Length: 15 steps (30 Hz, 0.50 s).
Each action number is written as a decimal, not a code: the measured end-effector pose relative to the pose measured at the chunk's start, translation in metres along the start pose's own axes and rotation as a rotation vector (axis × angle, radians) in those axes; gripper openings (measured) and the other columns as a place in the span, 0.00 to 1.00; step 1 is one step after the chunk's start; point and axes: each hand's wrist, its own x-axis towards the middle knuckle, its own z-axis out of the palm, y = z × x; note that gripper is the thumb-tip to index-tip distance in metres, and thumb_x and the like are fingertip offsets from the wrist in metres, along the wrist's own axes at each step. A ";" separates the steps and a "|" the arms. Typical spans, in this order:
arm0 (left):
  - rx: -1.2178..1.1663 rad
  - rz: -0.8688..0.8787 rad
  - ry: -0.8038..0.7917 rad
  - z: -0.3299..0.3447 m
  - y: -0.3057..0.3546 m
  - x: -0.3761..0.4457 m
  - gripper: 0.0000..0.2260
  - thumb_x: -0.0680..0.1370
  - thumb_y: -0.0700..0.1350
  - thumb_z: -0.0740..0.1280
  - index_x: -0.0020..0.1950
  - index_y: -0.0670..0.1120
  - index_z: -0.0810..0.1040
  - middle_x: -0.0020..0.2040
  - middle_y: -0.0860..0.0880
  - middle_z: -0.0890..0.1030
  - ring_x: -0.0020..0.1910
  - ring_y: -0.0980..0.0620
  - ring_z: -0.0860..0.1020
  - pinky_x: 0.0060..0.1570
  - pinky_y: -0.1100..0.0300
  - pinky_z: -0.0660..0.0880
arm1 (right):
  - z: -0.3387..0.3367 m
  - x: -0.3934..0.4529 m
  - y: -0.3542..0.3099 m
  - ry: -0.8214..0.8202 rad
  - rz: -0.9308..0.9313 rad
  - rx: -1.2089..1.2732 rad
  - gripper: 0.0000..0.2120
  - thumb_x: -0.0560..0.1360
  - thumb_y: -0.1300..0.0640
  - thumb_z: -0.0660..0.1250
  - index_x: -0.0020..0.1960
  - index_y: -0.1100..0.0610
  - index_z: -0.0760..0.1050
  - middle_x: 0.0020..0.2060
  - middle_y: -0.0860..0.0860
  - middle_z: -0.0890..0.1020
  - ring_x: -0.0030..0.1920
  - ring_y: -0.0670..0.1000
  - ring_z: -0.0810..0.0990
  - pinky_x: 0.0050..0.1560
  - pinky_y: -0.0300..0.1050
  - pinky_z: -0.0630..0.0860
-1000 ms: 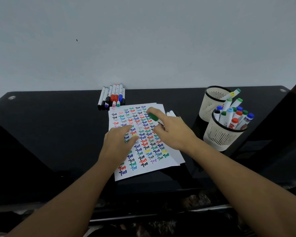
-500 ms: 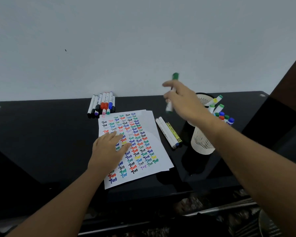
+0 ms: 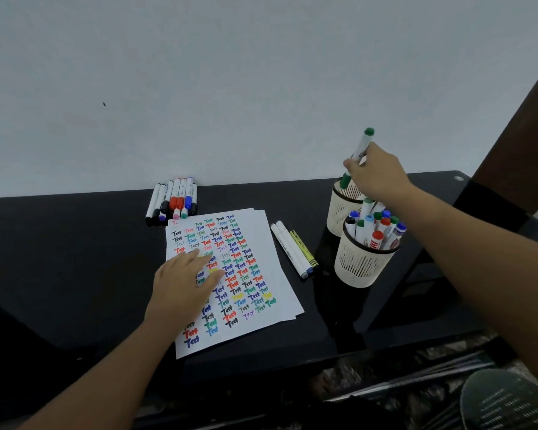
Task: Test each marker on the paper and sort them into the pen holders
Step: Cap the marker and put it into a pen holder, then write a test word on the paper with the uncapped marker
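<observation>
Gripping a green marker upright, right hand hides its middle above the far mesh holder at 2 o'clock. Left hand, fingers flat, presses paper on glossy black worktop.

Green-capped marker, cream pen holders, black table

Left hand: flat, palm down, fingers straight, forearm reaching in from near left. Right hand: raised far right, fingers pinched in a grip.
</observation>
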 end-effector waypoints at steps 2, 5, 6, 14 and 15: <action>-0.004 -0.007 -0.005 -0.001 0.000 0.000 0.26 0.80 0.66 0.59 0.76 0.57 0.71 0.78 0.54 0.67 0.77 0.53 0.61 0.77 0.48 0.54 | 0.002 -0.001 0.005 -0.028 0.009 -0.009 0.15 0.83 0.46 0.63 0.62 0.56 0.70 0.51 0.55 0.81 0.49 0.56 0.82 0.49 0.55 0.81; -0.002 -0.008 -0.005 -0.002 0.001 0.000 0.26 0.80 0.66 0.59 0.76 0.57 0.71 0.78 0.54 0.67 0.77 0.53 0.62 0.77 0.48 0.54 | 0.005 -0.003 0.008 -0.046 0.017 -0.043 0.14 0.82 0.46 0.65 0.61 0.55 0.71 0.53 0.55 0.82 0.50 0.56 0.82 0.51 0.56 0.81; -0.006 -0.010 -0.006 -0.002 0.002 -0.001 0.26 0.80 0.66 0.60 0.76 0.57 0.71 0.78 0.54 0.67 0.77 0.53 0.62 0.77 0.47 0.54 | 0.005 -0.004 0.008 -0.044 0.015 -0.045 0.15 0.82 0.46 0.65 0.62 0.55 0.72 0.53 0.55 0.82 0.51 0.56 0.82 0.49 0.54 0.81; -0.068 -0.022 -0.057 -0.009 0.002 0.002 0.26 0.79 0.65 0.64 0.74 0.56 0.73 0.77 0.53 0.68 0.77 0.52 0.62 0.77 0.47 0.56 | 0.001 -0.004 -0.001 0.023 -0.055 -0.033 0.18 0.81 0.42 0.67 0.65 0.52 0.73 0.50 0.51 0.82 0.50 0.54 0.82 0.51 0.52 0.78; -0.079 -0.027 -0.077 -0.011 0.002 0.003 0.26 0.78 0.65 0.65 0.74 0.56 0.73 0.78 0.53 0.68 0.77 0.51 0.62 0.77 0.47 0.56 | 0.001 -0.005 -0.005 0.034 -0.078 -0.046 0.17 0.82 0.43 0.66 0.65 0.51 0.73 0.47 0.51 0.83 0.49 0.54 0.82 0.49 0.51 0.78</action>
